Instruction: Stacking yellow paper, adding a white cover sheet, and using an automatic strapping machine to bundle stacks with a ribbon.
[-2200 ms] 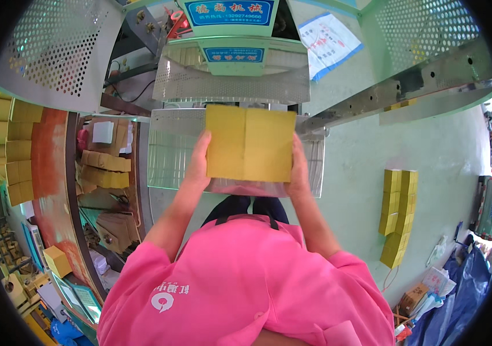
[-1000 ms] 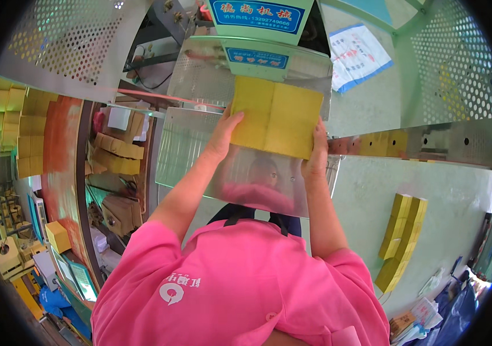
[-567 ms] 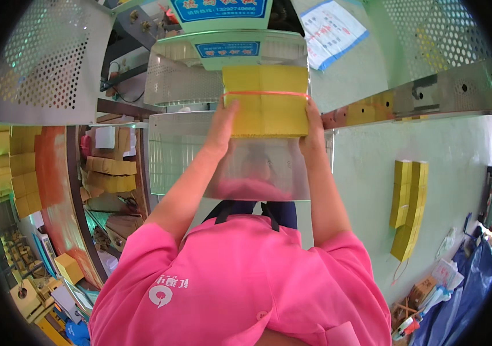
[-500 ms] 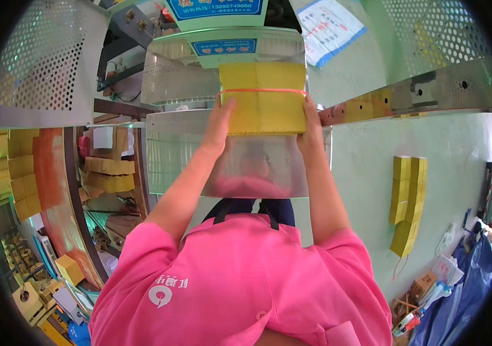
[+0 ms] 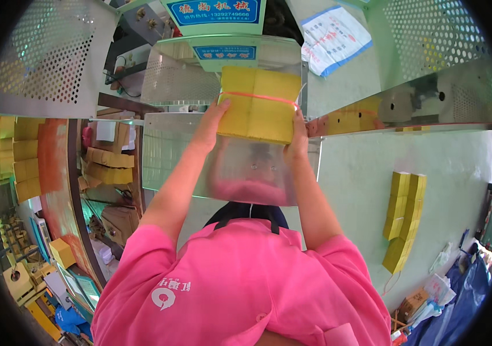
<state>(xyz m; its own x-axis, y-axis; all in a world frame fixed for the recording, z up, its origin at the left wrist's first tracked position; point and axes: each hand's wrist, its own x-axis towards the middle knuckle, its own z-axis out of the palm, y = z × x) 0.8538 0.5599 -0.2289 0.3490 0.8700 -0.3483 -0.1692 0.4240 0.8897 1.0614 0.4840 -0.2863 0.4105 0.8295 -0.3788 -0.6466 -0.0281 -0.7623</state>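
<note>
A thick yellow bundle of stacked paper point(image 5: 260, 121), seemingly in two blocks side by side, is bound across its middle by a pink strap point(image 5: 263, 97). My left hand point(image 5: 214, 120) presses on its left side, thumb at the near face. At the right side my right hand point(image 5: 298, 135) grips it, with some fingers hidden behind. A thin pale strand sticks up by the bundle's upper right corner. Both arms reach forward, holding the bundle over a shiny metal machine plate point(image 5: 246, 173), slightly tilted down to the right.
A green machine with a blue sign point(image 5: 214, 12) stands ahead, flanked by perforated metal guards point(image 5: 50, 63). A metal rail point(image 5: 419, 101) runs off to the right. More yellow bundles point(image 5: 404, 219) lie on the right floor; others point(image 5: 26, 158) are stacked at left, beside a rusty red board point(image 5: 56, 173).
The bundle has turned a little clockwise and its right side has come down toward me. My right hand has shifted left and nearer with it. Both hands keep their hold.
</note>
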